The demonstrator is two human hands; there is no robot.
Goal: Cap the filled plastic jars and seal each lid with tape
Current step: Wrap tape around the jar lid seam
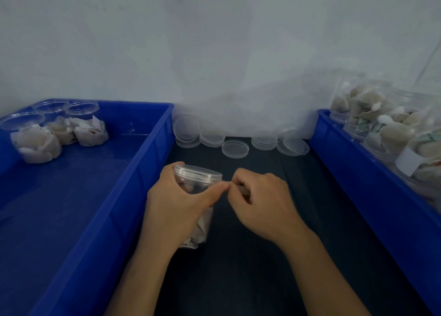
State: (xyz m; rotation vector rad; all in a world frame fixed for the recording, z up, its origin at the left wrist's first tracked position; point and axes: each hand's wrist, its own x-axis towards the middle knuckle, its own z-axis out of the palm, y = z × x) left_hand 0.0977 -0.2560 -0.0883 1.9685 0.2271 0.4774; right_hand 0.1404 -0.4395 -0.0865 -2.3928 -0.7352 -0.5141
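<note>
Head-camera footage left much of the jar (pixel 196 179) covered by the left hand (pixel 176 203), whose fingers were wrapped round its clear wall; only the capped lid (pixel 199 172) and a strip of pale contents below the palm were seen. What was pinched between the curled fingers of the right hand (pixel 260 201), touching the left thumb tip just under the lid, could not be made out. The jar was held over the dark counter (pixel 250 256), in the narrow lane between the left blue bin (pixel 133 196) and the right blue bin (pixel 358 184). Spare lids (pixel 235 148) were stacked against the wall (pixel 214 41). Filled jars (pixel 381 124) in the right bin were cut off by the frame edge. Three open jars (pixel 35 136) were seen in the left bin.
</note>
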